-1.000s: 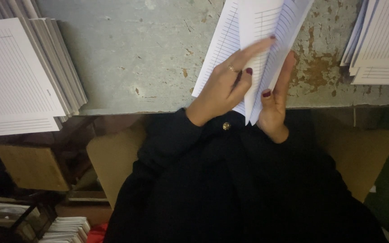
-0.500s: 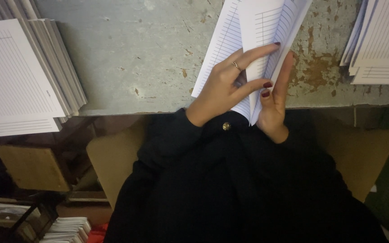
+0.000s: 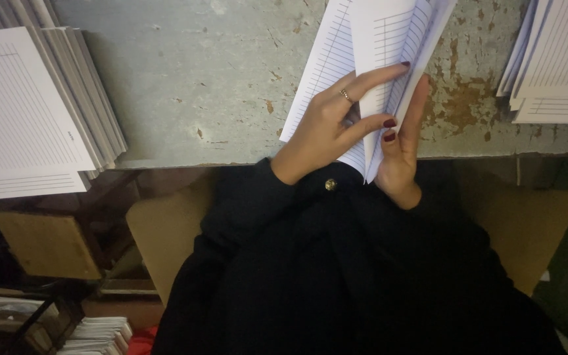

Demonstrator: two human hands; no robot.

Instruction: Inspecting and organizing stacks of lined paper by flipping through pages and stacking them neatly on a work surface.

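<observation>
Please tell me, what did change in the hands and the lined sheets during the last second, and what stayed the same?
Little changed. The left hand stretched its index finger a bit farther across the folded lined sheets, and its lower fingers curled in toward the fold. The right hand kept its grip along the right edge of the sheets. The sheets, the left paper stack and the right paper stack on the worn table did not move.

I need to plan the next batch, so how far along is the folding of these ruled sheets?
Looks done: a stack of ruled sheets lies on the table at left. In hand: the left hand and right hand press a folded ruled sheet. Left: another pile waits at right.
</observation>
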